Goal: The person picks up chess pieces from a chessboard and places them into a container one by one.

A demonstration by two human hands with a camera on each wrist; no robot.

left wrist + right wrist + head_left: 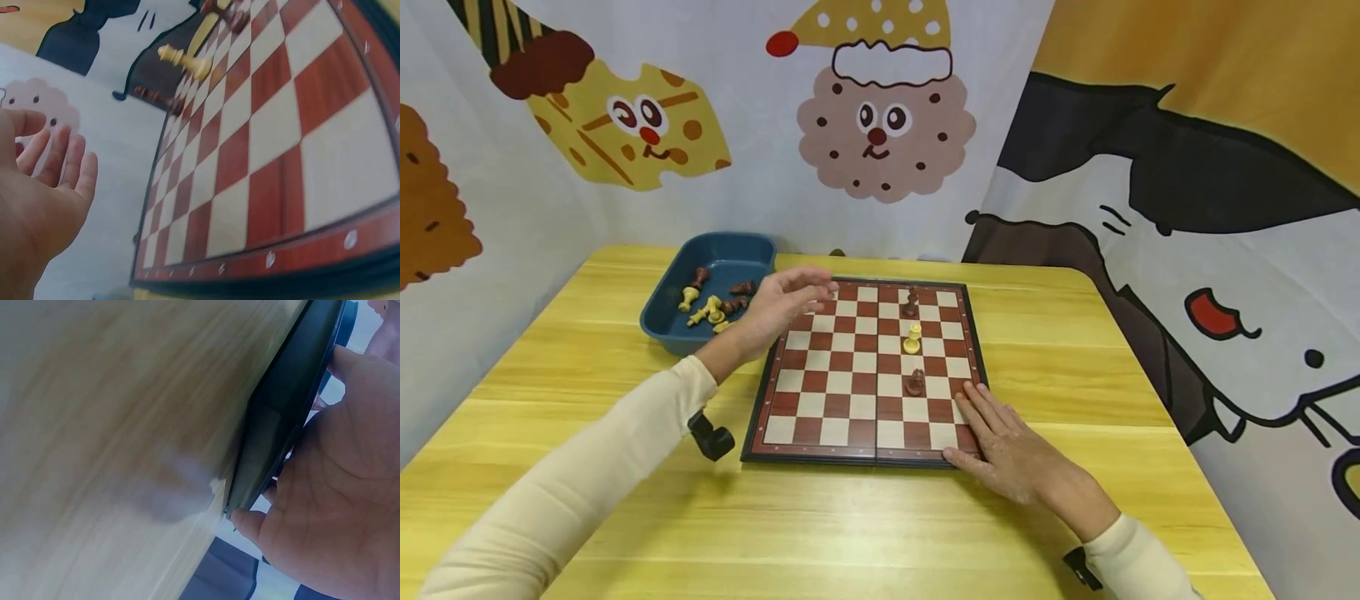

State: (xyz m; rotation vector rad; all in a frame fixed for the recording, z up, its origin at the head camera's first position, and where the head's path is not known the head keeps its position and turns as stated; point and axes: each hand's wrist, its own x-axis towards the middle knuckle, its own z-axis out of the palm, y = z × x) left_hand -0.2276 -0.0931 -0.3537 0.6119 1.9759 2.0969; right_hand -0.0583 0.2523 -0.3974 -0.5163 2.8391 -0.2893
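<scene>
A red and cream chessboard (pixel 850 392) lies in the middle of the yellow table. On its right half stand a dark piece (pixel 912 302) at the far edge, a light piece (pixel 912 338) in front of it, and another dark piece (pixel 915 382) nearer me. My left hand (pixel 790 302) hovers over the board's far left corner, fingers relaxed and empty; in the left wrist view the left hand (pixel 56 162) shows its bare palm beside the board (pixel 269 156). My right hand (pixel 992 429) lies flat on the board's near right corner, and the right hand (pixel 337 487) touches the board's dark edge (pixel 287 406).
A blue tray (pixel 730 254) with several light and dark chess pieces sits at the far left, just beyond my left hand. The yellow wooden table (pixel 865 525) is hemmed in by printed cartoon curtains behind and on both sides.
</scene>
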